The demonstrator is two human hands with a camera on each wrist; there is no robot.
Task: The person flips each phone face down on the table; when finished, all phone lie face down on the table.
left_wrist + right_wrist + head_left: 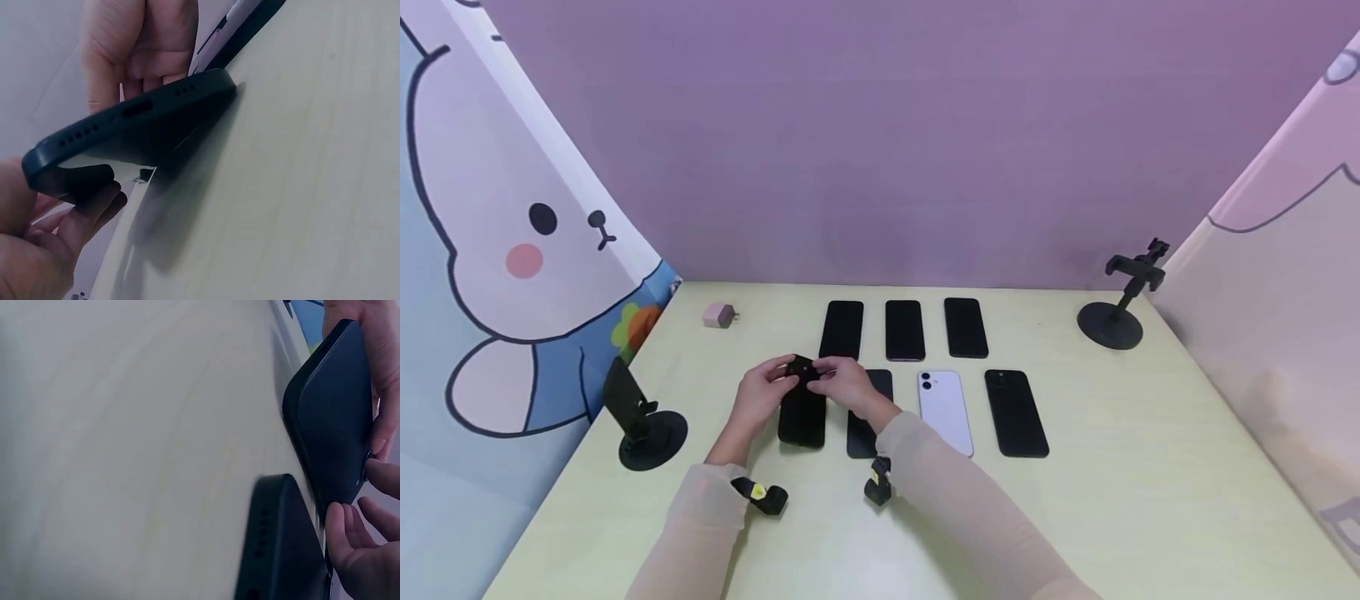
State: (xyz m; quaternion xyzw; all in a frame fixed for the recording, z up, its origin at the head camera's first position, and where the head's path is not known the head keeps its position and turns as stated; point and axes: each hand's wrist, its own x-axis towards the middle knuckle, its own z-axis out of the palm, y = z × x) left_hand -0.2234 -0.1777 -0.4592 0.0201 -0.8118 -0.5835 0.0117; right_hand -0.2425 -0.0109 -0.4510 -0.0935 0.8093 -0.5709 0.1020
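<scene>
A: What has the left hand (763,392) got?

B: The dark phone (802,412). Thumb and fingers grip its upper left part, parted only by the phone itself. From the left wrist, the fingertips show curled beneath the raised side.

A: And the right hand (848,387)?

B: On the same phone, at the upper right. Its thumb and fingers are bent in around the corner by the lenses (802,367). From the right wrist there's a gap between thumb and forefinger, with the thumb against the edge.

A: So neither hand is free?

B: Neither. Both grasp that one phone.

A: Where is it, exactly?

B: At the left end of the front row, over the table (820,533), back upward and lens end away from the person. It's tilted: the left edge is up, the right edge low. I can't tell whether that low edge touches the table.

A: What's beside it?

B: Another dark one, the neighbour (861,442), just to its right, partly hidden under the right hand and wrist. Past that lies the white phone (945,412). The charger (718,315) sits behind and left, well apart from both hands.
</scene>
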